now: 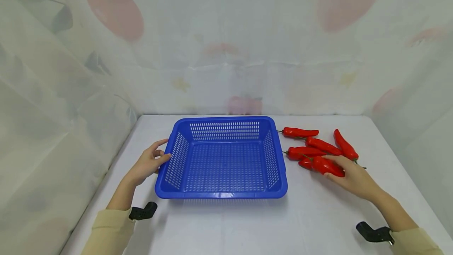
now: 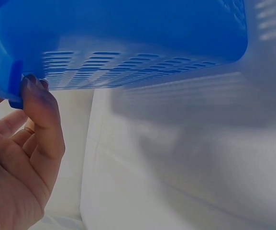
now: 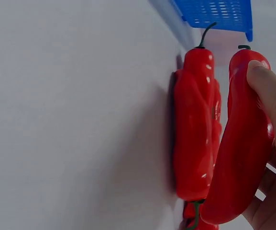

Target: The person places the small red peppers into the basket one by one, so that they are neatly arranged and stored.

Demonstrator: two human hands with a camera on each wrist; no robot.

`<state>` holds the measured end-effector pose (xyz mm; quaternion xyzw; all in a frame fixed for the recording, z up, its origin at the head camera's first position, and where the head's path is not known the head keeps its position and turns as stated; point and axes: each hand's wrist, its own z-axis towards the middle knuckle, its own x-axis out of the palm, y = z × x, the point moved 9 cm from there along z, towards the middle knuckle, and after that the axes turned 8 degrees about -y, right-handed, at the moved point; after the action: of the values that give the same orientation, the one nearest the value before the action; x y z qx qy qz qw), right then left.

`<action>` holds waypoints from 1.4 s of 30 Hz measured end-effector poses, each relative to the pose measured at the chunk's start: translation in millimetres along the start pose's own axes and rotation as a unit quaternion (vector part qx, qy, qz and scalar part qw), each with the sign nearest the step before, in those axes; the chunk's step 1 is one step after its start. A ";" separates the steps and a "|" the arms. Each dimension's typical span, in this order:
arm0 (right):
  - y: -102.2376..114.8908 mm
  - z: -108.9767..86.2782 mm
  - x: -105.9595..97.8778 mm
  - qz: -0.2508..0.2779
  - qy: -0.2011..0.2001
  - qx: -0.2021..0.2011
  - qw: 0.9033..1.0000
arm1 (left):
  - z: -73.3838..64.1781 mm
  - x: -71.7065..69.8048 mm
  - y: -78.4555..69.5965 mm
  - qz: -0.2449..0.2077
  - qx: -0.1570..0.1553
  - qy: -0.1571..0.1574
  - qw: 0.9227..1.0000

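Note:
A blue plastic basket [image 1: 221,195] with slotted walls stands in the middle of the head view, and nothing lies in it. My left hand [image 1: 146,164] pinches its left rim, thumb and fingers at the edge; the left wrist view shows the fingers [image 2: 42,110] curled at the rim. On the right, my right hand [image 1: 354,178] grips a red chili pepper [image 1: 327,166], its thumb along the pepper [image 3: 243,139] in the right wrist view. The held pepper is above another pepper [image 1: 304,163], which it partly hides.
Several more red peppers lie right of the basket: one at the back [image 1: 301,132], one slanting [image 1: 323,145], one at the far right [image 1: 345,145] and one near the basket [image 1: 301,152]. A patterned curtain [image 1: 226,50] hangs behind the white table [image 1: 226,227].

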<state>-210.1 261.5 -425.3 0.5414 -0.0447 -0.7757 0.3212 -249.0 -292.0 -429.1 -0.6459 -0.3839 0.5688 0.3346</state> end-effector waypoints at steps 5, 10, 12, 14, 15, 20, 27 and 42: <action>3.4 10.1 -6.8 0.000 -0.011 0.002 1.000 | 0.1 0.3 0.5 -0.001 -0.003 0.000 1.000; 7.4 19.6 -11.8 0.003 -0.017 0.014 1.000 | 0.5 0.8 0.8 -0.005 -0.005 0.002 1.000; 8.9 23.0 -12.2 0.008 -0.013 0.024 1.000 | 0.6 0.9 0.7 -0.004 -0.005 0.003 1.000; 10.4 26.7 -12.6 0.013 -0.008 0.035 0.999 | 0.6 0.8 0.8 -0.003 -0.005 0.004 1.000; 11.2 28.5 -12.7 0.015 -0.007 0.040 0.999 | 0.5 0.7 0.8 -0.002 -0.005 0.004 1.000; 17.1 39.3 -13.1 0.015 -0.004 0.049 0.999 | 0.0 0.1 0.8 0.003 -0.007 0.004 1.000; 25.2 53.3 -15.4 0.015 -0.002 0.069 0.998 | -0.2 -0.7 0.6 0.006 -0.010 0.002 1.000; 41.9 78.2 -9.5 0.047 0.034 0.124 0.991 | -0.3 -0.2 0.1 0.007 -0.015 0.006 1.000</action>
<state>-257.2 211.8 -368.1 0.6006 -0.1548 -0.7290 0.2896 -248.7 -292.2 -429.0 -0.6571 -0.3859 0.5615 0.3225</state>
